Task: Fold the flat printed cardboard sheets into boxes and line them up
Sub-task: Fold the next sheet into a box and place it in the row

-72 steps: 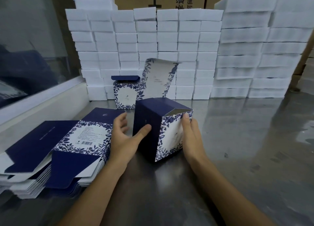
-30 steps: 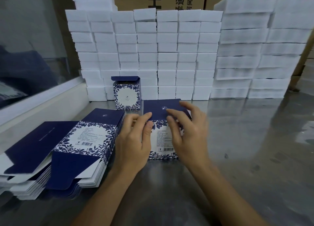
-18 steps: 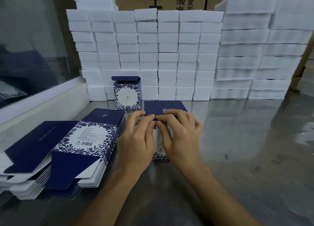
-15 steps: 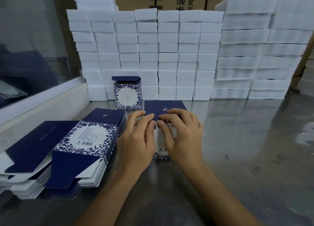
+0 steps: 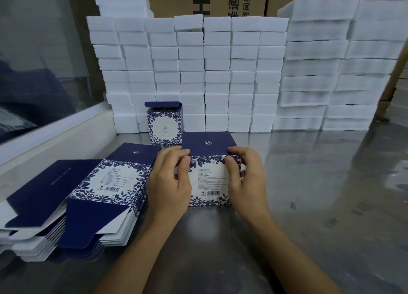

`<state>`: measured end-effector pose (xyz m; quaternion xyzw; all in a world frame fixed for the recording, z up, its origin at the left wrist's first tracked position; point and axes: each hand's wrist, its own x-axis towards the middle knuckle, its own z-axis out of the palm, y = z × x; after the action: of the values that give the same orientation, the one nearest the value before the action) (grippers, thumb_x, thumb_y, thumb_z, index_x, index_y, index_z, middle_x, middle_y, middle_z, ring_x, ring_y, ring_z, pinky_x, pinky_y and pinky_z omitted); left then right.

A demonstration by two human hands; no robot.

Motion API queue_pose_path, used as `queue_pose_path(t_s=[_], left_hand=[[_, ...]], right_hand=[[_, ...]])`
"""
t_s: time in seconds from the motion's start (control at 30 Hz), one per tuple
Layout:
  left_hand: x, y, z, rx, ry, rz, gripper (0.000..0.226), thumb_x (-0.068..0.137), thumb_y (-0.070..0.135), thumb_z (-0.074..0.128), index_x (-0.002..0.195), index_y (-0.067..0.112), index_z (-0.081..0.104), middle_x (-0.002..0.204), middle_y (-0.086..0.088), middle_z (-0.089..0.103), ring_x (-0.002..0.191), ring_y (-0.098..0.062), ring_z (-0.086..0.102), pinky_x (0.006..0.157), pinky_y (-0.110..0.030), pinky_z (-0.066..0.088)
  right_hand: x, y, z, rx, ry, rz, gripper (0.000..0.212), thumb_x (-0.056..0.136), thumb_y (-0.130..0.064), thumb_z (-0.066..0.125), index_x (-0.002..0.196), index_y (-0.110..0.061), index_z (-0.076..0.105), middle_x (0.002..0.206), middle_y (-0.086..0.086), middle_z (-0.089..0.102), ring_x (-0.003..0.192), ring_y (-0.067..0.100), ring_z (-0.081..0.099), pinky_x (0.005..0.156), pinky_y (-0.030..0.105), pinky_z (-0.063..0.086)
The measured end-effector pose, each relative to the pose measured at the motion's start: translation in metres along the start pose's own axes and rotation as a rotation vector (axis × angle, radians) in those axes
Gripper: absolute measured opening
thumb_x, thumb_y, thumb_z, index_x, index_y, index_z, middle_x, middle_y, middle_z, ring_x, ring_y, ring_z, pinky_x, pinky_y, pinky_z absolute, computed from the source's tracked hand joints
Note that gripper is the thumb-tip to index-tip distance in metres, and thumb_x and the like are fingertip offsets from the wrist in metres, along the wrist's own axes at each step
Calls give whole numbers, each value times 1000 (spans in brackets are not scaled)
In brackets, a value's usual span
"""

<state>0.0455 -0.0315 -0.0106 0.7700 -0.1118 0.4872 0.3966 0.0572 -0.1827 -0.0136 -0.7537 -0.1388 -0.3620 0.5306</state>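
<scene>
A folded blue-and-white floral box (image 5: 210, 181) stands on the steel table in front of me, its barcode face towards me and its navy lid closed flat. My left hand (image 5: 169, 183) grips its left side, thumb on the top front edge. My right hand (image 5: 246, 181) grips the right side the same way. A finished box (image 5: 164, 126) with its lid flap raised stands farther back against the foam. Two stacks of flat printed sheets (image 5: 72, 196) lie at my left.
A wall of white foam blocks (image 5: 220, 73) runs across the back of the steel table (image 5: 320, 194), with brown cartons behind it. A glass pane and white ledge (image 5: 44, 134) border the left side.
The box's tall lid flap has been folded down and tucked in. My hands moved from pressing together at the top front edge to the box's two sides.
</scene>
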Motion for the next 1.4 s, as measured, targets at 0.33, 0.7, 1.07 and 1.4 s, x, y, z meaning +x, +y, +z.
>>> queue_pose_path(t_s=[0.33, 0.7, 1.07, 1.4], left_hand=[[0, -5, -3, -39, 35, -106, 21, 100, 13, 47, 112, 13, 64, 106, -1, 67, 71, -7, 54, 63, -18, 42], [-5, -9, 3, -298, -344, -411, 103, 71, 88, 39, 152, 43, -8, 159, 26, -13, 143, 11, -12, 120, -30, -2], [4, -13, -1, -333, 28, -755, 58, 97, 61, 25, 102, 17, 63, 75, 7, 50, 70, -5, 49, 77, -31, 39], [2, -28, 3, -545, -230, -707, 103, 65, 97, 31, 151, 40, 27, 157, 12, 33, 144, -11, 29, 120, -46, 21]], right_hand=[[5, 13, -4, 387, 8, 387, 24, 108, -27, 40, 120, -42, 53, 111, -7, 67, 76, 5, 64, 59, 16, 50], [2, 24, -1, 325, -75, 559, 28, 103, -50, 41, 113, -32, 60, 103, -1, 65, 72, 10, 60, 54, 15, 47], [1, 26, -7, 353, -228, 545, 84, 74, -35, 87, 140, -48, 36, 120, -10, 60, 101, 9, 65, 63, 23, 58], [-7, 6, -1, 229, -323, 275, 140, 37, -69, 89, 143, -67, -2, 154, -20, 21, 132, 10, 45, 101, 19, 43]])
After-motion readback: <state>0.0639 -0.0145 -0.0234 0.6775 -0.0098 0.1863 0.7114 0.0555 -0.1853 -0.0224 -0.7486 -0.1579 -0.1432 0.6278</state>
